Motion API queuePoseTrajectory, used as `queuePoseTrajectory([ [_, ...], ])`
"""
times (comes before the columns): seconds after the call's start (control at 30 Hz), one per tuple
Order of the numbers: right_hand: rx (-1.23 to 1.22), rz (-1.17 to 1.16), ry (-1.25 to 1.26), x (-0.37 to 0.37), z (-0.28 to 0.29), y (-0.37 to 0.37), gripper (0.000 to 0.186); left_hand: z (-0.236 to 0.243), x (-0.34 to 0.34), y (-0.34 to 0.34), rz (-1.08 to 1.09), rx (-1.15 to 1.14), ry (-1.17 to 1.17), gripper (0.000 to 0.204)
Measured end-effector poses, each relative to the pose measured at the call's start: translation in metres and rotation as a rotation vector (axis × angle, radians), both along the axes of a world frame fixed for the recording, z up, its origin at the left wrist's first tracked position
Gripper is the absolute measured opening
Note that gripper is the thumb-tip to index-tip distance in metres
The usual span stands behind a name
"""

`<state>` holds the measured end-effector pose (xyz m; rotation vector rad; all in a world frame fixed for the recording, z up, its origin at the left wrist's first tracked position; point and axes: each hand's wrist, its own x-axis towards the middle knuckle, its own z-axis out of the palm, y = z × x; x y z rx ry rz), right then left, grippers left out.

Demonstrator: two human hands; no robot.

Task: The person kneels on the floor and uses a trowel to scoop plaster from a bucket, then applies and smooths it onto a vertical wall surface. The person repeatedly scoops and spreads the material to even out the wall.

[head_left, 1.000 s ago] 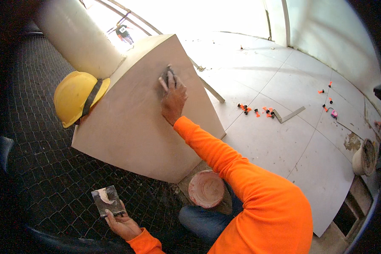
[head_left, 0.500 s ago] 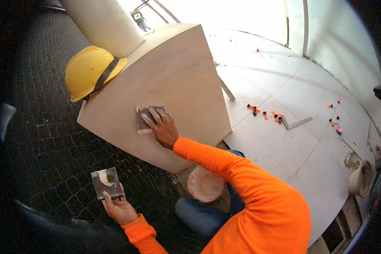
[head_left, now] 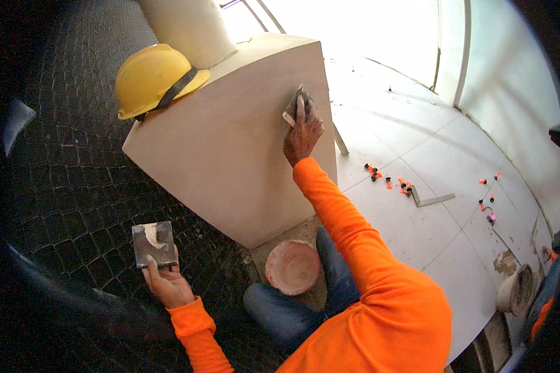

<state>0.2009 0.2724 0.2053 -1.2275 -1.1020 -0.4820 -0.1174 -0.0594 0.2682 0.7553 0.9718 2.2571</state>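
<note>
Head cam's got pinkish paste in a bucket, scraper gripped beneath right hand, smeared plate pinched in left hand.

You can read no texts, labels, brands, numbers or signs on anything before you.
</note>
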Motion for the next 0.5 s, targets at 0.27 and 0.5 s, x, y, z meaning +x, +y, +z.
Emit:
queuePoseTrajectory([
  [0.27,-0.185,0.156,-0.195,-0.033,-0.036,-0.027,0.055,-0.003,-0.001,0.001,0.019,-0.006,-0.034,0.045],
  [0.5,-0.065,0.073,0.259,0.004,0.009,-0.007,0.059,-0.007,-0.004,0.000,-0.019,0.009,-0.019,0.044],
])
